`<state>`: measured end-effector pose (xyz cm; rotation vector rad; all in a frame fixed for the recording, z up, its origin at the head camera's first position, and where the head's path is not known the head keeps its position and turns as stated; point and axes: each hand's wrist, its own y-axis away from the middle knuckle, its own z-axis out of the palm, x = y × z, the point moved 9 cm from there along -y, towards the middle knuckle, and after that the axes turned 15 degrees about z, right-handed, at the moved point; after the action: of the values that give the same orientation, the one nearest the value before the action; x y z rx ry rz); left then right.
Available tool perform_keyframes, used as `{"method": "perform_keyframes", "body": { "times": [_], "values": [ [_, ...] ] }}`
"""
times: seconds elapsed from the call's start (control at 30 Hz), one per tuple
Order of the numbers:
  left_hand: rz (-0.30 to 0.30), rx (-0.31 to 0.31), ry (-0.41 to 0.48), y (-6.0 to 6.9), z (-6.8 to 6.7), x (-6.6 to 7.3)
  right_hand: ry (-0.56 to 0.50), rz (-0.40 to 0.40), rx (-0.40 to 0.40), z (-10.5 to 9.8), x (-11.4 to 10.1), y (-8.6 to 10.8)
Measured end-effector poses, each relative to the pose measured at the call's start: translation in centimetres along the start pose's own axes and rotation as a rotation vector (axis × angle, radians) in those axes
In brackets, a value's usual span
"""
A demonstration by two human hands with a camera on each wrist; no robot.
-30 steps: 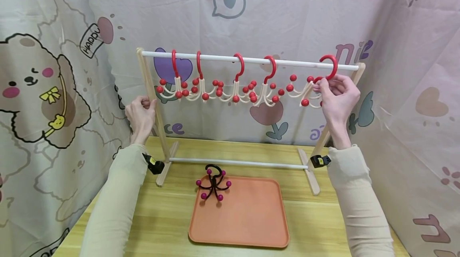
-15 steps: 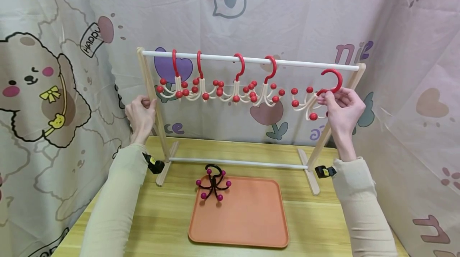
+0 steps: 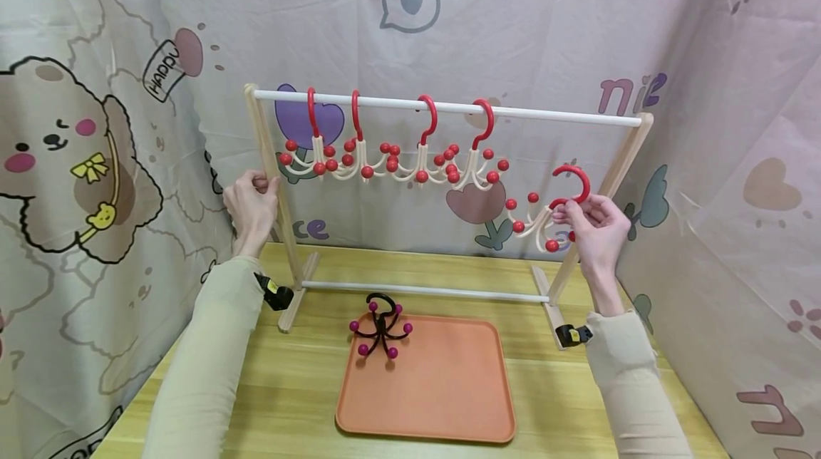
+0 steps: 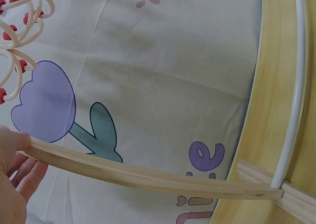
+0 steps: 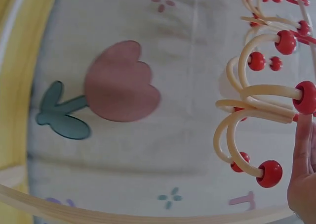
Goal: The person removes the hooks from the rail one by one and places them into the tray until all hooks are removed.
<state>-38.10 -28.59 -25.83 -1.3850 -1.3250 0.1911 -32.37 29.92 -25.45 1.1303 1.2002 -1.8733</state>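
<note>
My right hand (image 3: 599, 227) pinches a cream multi-arm hanger (image 3: 544, 225) with red balls at the neck of its red hook. That hanger is held below the top rail and apart from it, in front of the right post; its cream arms (image 5: 247, 98) fill the right side of the right wrist view. My left hand (image 3: 252, 211) grips the left wooden post (image 3: 268, 152) of the rack, and the left wrist view shows thumb and fingers around this post (image 4: 123, 175). Several matching hangers (image 3: 423, 152) hang by red hooks from the white top rail (image 3: 545, 115).
An orange tray (image 3: 442, 388) lies on the wooden table (image 3: 288, 388). A black hanger (image 3: 382, 329) with magenta balls lies over its back left corner. Behind the tray runs the rack's white lower rail (image 3: 423, 291). Printed curtains (image 3: 410, 45) close off the back and sides.
My right hand has lowered the cream hanger from beside the top rail, first slightly right, then down and left. The left hand stays on the post.
</note>
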Motion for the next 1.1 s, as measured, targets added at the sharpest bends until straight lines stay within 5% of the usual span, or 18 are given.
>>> {"method": "perform_keyframes", "body": {
  "times": [0.4,0.7,1.1],
  "values": [
    [0.004,0.004,0.007,0.0,0.0,0.1,-0.066,0.124,-0.130,1.4,6.2,2.8],
    [-0.004,-0.006,0.008,0.0,0.0,0.0,0.014,0.241,-0.283,3.6,10.6,5.6],
    [-0.015,-0.010,0.008,0.0,0.1,0.1,0.017,0.236,-0.558,7.1,13.8,9.2]
  ]
}}
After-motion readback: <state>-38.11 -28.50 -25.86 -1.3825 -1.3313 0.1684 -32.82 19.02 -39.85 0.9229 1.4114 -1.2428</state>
